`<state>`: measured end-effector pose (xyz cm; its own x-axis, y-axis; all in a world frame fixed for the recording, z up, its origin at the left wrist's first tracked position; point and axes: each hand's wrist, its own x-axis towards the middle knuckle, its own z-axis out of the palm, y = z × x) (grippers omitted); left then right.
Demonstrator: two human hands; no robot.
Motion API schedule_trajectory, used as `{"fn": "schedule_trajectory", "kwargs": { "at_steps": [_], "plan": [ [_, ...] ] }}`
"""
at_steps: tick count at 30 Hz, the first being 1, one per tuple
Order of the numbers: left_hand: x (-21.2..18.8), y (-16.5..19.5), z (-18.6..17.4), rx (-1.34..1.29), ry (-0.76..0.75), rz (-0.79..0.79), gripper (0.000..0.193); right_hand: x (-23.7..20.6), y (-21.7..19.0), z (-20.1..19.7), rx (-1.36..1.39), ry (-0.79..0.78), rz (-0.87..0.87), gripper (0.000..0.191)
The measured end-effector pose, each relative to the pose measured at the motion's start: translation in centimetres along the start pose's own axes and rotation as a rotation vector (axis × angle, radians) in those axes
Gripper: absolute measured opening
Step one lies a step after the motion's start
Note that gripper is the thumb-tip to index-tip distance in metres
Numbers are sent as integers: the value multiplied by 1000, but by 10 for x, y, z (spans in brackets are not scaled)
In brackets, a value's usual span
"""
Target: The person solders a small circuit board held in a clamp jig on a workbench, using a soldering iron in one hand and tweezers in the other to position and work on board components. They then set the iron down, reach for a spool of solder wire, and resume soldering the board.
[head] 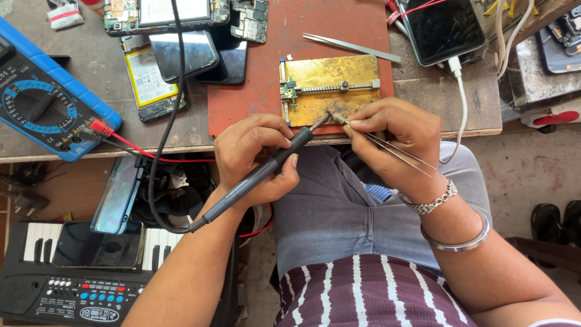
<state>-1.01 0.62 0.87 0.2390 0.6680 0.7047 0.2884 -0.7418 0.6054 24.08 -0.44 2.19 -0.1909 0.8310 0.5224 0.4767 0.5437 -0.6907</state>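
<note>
Left hand [257, 154] clenched on iron [260, 172], right hand [393, 136] pinching tweezers [396, 148]: risk of hot tip slipping onto fingers just beside it.

My worn grey wooden workbench [78, 72] runs across the top of what I see, lit by bright, even daylight. Below its front edge on my right lies pale, dusty concrete floor [520, 175], where a pair of black sandals [557, 221] rests. Below the bench on my left, a black electronic keyboard with white keys [54, 290] sits in shadow.
</note>
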Motion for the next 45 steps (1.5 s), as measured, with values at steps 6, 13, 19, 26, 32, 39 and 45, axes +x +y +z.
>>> {"fn": "schedule_trajectory", "kwargs": {
  "at_steps": [6,13,19,26,32,39,45],
  "plan": [
    [0,-1,1,29,3,4,28,-5,3,2,27,93,-19,15],
    [0,0,1,24,-3,25,28,-6,3,1,-8,84,-11,16],
    [1,1,0,39,-14,35,27,-3,2,6,-125,99,-158,21],
    [2,1,0,51,-19,41,28,-2,0,8,-184,84,-204,22],
    [1,1,0,55,-20,45,29,-2,1,6,-174,66,-214,21],
    [2,2,0,56,-24,40,28,-2,1,5,-171,50,-212,21],
    [2,2,-1,62,-29,59,29,-1,1,5,-166,59,-206,21]
  ]
}}
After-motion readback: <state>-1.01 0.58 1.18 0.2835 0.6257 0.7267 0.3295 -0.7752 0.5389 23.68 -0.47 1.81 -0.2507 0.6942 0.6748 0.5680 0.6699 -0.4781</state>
